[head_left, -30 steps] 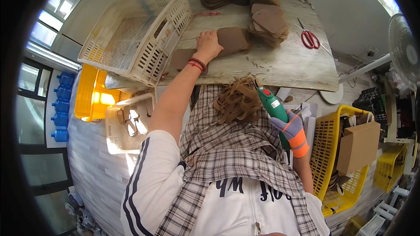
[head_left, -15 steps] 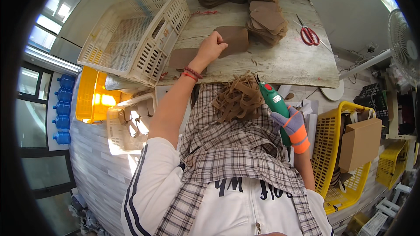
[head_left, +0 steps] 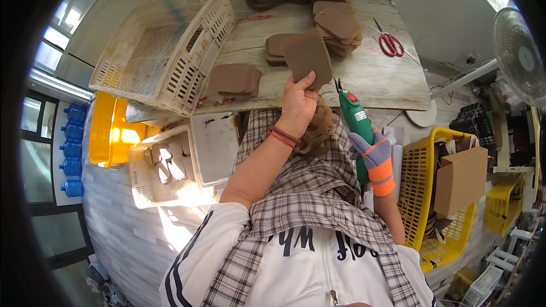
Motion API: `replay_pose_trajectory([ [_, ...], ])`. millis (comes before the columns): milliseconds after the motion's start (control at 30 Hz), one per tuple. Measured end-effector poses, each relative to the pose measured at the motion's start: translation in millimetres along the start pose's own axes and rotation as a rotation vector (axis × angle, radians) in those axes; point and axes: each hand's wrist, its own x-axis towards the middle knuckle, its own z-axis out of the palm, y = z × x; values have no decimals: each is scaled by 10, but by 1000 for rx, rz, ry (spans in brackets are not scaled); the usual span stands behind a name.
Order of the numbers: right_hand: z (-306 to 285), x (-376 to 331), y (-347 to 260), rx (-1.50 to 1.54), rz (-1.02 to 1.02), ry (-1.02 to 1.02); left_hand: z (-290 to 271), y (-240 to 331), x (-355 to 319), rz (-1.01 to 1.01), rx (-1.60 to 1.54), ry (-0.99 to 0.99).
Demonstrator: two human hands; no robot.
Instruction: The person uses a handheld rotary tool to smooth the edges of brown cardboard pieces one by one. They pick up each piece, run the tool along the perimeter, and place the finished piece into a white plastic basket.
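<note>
My left hand (head_left: pixel 300 98) pinches a brown, rounded-corner flat piece (head_left: pixel 309 59) by its near edge, thumb on top. The piece is raised over the front of the table, and another brown stack (head_left: pixel 276 48) sits just behind it, partly covered. Further left lies a second low stack (head_left: pixel 236 78) of like pieces. In a grey and orange glove, my right hand (head_left: pixel 372 150) grips green electric scissors (head_left: pixel 354 112), their dark blades pointing up and away, close to the piece. A tangle of brown trimmed strips (head_left: pixel 318 131) rests on my plaid apron, partly hidden behind my left hand.
A white plastic crate (head_left: pixel 182 74) stands at the table's left. More brown stacks (head_left: pixel 338 28) and red-handled scissors (head_left: pixel 391 45) lie toward the back and right. Yellow baskets (head_left: pixel 412 193) flank me on the floor; a fan (head_left: pixel 517 51) is at far right.
My left hand has come back toward me from the table stack, lifting a brown piece close to the electric scissors. The right hand still grips the tool.
</note>
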Motion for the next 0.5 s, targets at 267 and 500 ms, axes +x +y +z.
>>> replay_pose_trajectory([
  [267,30,-31,-112,-36,-4,19,24,-116,-8,-10,-9,18],
  [500,32,-32,-188,-34,-27,32,16,-169,-149,-36,93,-6],
])
